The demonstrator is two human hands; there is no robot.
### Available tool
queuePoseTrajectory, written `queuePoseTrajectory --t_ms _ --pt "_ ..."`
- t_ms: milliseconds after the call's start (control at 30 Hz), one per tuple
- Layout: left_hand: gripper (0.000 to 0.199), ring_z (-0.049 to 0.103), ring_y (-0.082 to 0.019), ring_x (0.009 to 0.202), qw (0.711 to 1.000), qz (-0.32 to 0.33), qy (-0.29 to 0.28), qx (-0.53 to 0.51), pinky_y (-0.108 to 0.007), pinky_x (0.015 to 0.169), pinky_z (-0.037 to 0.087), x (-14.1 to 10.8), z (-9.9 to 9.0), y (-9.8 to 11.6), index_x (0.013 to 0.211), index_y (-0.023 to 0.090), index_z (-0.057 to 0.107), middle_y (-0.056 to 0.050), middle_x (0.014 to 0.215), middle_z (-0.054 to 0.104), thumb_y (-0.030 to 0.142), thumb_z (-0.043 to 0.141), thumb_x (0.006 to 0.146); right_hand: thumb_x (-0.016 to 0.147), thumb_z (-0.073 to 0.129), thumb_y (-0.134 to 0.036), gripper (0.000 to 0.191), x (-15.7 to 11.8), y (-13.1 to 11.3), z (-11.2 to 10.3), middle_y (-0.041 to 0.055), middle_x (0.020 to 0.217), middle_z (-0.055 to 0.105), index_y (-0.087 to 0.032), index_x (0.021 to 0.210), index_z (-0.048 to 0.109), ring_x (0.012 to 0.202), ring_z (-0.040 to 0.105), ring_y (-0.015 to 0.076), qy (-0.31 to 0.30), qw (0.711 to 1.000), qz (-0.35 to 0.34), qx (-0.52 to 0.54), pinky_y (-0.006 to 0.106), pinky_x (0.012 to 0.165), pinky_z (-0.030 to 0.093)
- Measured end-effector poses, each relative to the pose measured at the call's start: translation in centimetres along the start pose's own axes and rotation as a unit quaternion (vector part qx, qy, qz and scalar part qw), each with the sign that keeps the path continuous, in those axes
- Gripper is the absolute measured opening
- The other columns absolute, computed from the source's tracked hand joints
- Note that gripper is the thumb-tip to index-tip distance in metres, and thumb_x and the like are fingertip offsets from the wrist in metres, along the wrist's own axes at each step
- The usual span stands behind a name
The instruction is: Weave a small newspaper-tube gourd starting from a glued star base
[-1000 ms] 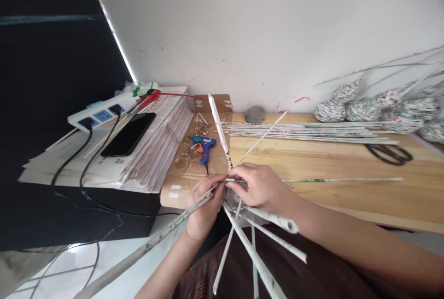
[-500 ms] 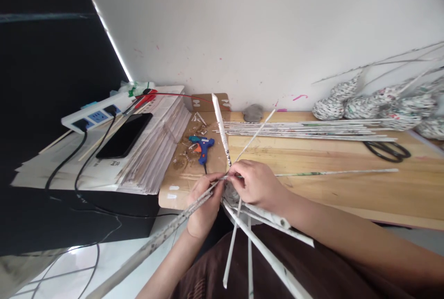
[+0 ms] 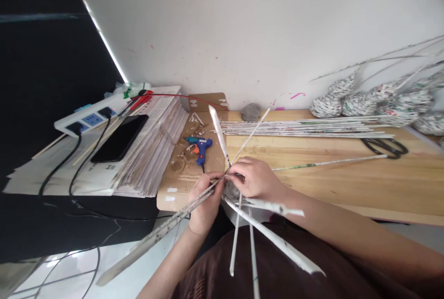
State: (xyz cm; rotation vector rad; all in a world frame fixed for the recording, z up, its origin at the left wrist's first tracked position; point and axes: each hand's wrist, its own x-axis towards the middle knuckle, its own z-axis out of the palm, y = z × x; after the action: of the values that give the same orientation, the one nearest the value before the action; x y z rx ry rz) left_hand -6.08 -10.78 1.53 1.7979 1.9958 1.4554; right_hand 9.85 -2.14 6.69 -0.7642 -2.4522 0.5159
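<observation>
The woven paper core (image 3: 231, 191) lies just below the fingers, on the person's side, partly hidden by the right hand (image 3: 258, 179), which is the nearer of the two. Its own long axis cannot be told. Spokes radiate from it: one thick white tube (image 3: 218, 133) rises ahead of the fingers; two thin tubes point away, one ahead-right (image 3: 250, 137) and one right (image 3: 329, 163); three extend toward the person, two thin (image 3: 235, 239) and one thick (image 3: 280, 238); at least one more (image 3: 267, 205) passes under the right wrist. A bundle of at least two speckled tubes (image 3: 166, 226) has its long axis slanting from the left fingers back and to the left. The fingers of the left hand (image 3: 205, 204) are closed around this bundle; the right thumb and forefinger pinch its thin end, close to the left fingertips. Ahead-left of the fingers: one glue gun (image 3: 201, 149) on one cardboard sheet (image 3: 182, 188). Ahead-right, on the surface (image 3: 333, 192): one row of loose paper tubes (image 3: 298, 128), too tightly packed to count; one grey lump (image 3: 250, 112); at least four woven paper forms (image 3: 326, 106). Far left: one paper stack (image 3: 147, 169), one phone (image 3: 120, 138), one power strip (image 3: 90, 119) with two plugs.
</observation>
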Motion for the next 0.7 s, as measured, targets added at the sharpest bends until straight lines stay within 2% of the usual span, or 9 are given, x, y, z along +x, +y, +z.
queuePoseTrajectory --t_ms 167,300,433,567,700 --pt "0.012 0.069 -0.015 0.082 0.999 -0.040 -0.016 -0.001 -0.028 0.076 0.053 0.2 0.3 -0.2 0.096 0.023 0.069 -0.001 0.089 0.074 0.030 0.065 0.087 0.084 0.062 -0.017 0.010 0.1 0.5 -0.1 0.0035 0.075 0.067 -0.018 0.078 0.070 0.074 0.059 0.0162 -0.001 1.000 0.029 0.010 0.026 0.070 0.041" --pt "0.011 0.069 -0.014 0.079 0.999 -0.047 -0.023 0.009 -0.027 0.075 0.052 0.3 0.6 -0.4 0.094 0.023 0.070 0.000 0.087 0.073 0.030 0.066 0.087 0.083 0.058 -0.012 0.013 0.1 0.4 -0.2 0.0030 0.072 0.063 -0.016 0.074 0.067 0.073 0.056 0.0156 -0.004 1.000 0.026 0.008 0.026 0.069 0.039" --pt "0.011 0.069 -0.015 0.080 0.998 -0.054 -0.037 -0.004 -0.028 0.075 0.053 0.7 0.7 -0.5 0.093 0.022 0.070 -0.001 0.087 0.074 0.029 0.063 0.088 0.086 0.057 -0.014 0.013 0.1 0.6 -0.4 0.0031 0.075 0.063 -0.017 0.076 0.065 0.072 0.054 0.0150 -0.021 0.999 0.040 0.006 0.025 0.068 0.037" --pt "0.013 0.069 -0.016 0.079 0.998 -0.052 -0.039 -0.003 -0.029 0.076 0.054 1.0 0.7 -0.5 0.090 0.021 0.072 -0.002 0.084 0.074 0.031 0.063 0.087 0.083 0.057 -0.014 0.015 0.2 0.9 -0.2 0.0017 0.069 0.057 -0.017 0.069 0.060 0.068 0.050 0.0148 -0.032 0.998 0.060 -0.003 0.025 0.064 0.035" --pt "0.018 0.070 -0.017 0.080 0.995 -0.085 -0.048 -0.017 -0.029 0.075 0.055 0.8 1.1 -0.7 0.095 0.021 0.072 -0.003 0.087 0.074 0.034 0.063 0.087 0.084 0.055 -0.014 0.012 0.1 1.2 0.0 0.0037 0.075 0.060 -0.017 0.075 0.062 0.074 0.053 0.0163 -0.032 0.997 0.071 -0.002 0.025 0.068 0.036"
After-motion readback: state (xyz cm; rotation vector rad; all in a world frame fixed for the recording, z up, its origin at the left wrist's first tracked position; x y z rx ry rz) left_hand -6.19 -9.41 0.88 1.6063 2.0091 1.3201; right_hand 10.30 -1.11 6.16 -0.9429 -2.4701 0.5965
